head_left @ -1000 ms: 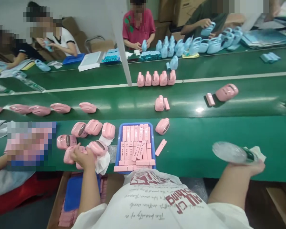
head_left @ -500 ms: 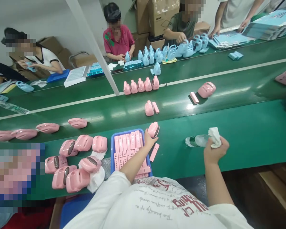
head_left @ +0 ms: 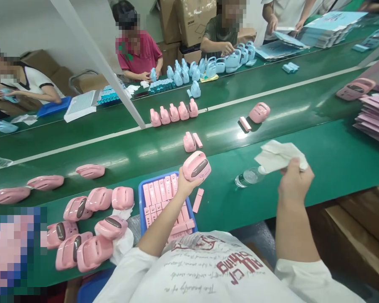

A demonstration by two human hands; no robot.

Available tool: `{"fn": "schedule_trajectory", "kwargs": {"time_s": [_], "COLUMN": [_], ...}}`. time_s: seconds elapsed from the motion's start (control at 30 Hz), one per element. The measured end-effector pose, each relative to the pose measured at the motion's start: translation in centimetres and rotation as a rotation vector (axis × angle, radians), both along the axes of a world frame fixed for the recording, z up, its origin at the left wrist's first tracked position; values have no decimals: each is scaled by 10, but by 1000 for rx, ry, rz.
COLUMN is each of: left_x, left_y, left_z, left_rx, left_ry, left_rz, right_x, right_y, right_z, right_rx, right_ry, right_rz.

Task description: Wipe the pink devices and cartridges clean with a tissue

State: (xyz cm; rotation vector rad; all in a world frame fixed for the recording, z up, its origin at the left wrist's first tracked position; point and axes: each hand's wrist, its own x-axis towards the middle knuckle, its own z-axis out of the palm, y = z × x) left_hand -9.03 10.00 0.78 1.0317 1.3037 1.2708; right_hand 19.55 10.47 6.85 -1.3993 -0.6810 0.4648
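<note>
My left hand (head_left: 185, 186) grips a pink plastic device with a handle and a dark oval window (head_left: 197, 166), raised above the green bench. A white cloth or tissue (head_left: 279, 155) hangs from my right hand (head_left: 295, 179), pinched between thumb and fingers and partly spread out. Below the cloth a clear bottle (head_left: 250, 176) lies on its side. Near my left hand is a blue tray (head_left: 142, 198) of pink stick-shaped pieces, partly hidden by my forearm. One loose pink stick (head_left: 198, 200) rests on the bench right of the tray.
Several pink devices (head_left: 94, 252) are grouped at the left with crumpled white tissue. More pink devices (head_left: 189, 142) stand on the green belt (head_left: 139, 147) ahead. A stack of pink sheets (head_left: 374, 118) is at the right. Across the belt, co-workers handle blue devices (head_left: 178, 75).
My left hand has lifted the pink device and turned its window toward me. In my right hand the bunched cloth has opened out and risen. The view has shifted slightly to the right.
</note>
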Motion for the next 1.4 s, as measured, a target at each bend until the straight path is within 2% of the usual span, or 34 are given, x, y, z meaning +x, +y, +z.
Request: {"fn": "schedule_trajectory", "kwargs": {"time_s": [0.1, 0.13, 0.2, 0.27, 0.33, 0.43, 0.57, 0.63, 0.73, 0.8, 0.87, 0.93, 1.03, 1.1, 1.23, 1.3, 1.4], "left_x": [3, 5, 8, 11, 11, 7, 0, -3, -5, -7, -9, -9, -10, -11, -10, -9, -8], "left_y": [-22, -29, -42, -51, -57, -62, -67, -71, -76, -77, -78, -80, -82, -83, -84, -84, -83], "left_z": [47, 60, 81, 92, 96, 95, 99, 103, 108, 110, 112, 114, 116, 117, 118, 119, 121], "left_rx": [178, 221, 297, 339, 332, 270, 182, 170, 184, 172, 154, 157, 196, 201, 185, 195, 250], "left_ry": [-33, -29, 18, 88, 140, 171, 240, 249, 268, 319, 356, 339, 278, 269, 190, 71, -88], "left_rz": [-131, -135, -116, -92, -79, -37, 11, 13, 25, 34, 40, 43, 25, 22, -15, -66, -141], "right_x": [-40, -53, -75, -93, -109, -130, -144, -143, -143, -145, -147, -148, -147, -147, -148, -149, -152], "right_y": [1, -1, -6, -17, -30, -51, -65, -63, -59, -60, -62, -61, -58, -58, -61, -64, -73], "right_z": [15, 18, 22, 27, 32, 37, 38, 38, 39, 40, 40, 40, 41, 43, 40, 32, 15], "right_rx": [36, 36, 41, 66, 146, 388, 664, 691, 630, 637, 710, 767, 696, 665, 848, 869, 686], "right_ry": [86, 70, -13, -163, -352, -654, -963, -933, -814, -858, -952, -949, -834, -863, -980, -884, -581], "right_rz": [193, 261, 356, 455, 541, 607, 727, 738, 689, 708, 762, 776, 695, 675, 658, 573, 477]}}
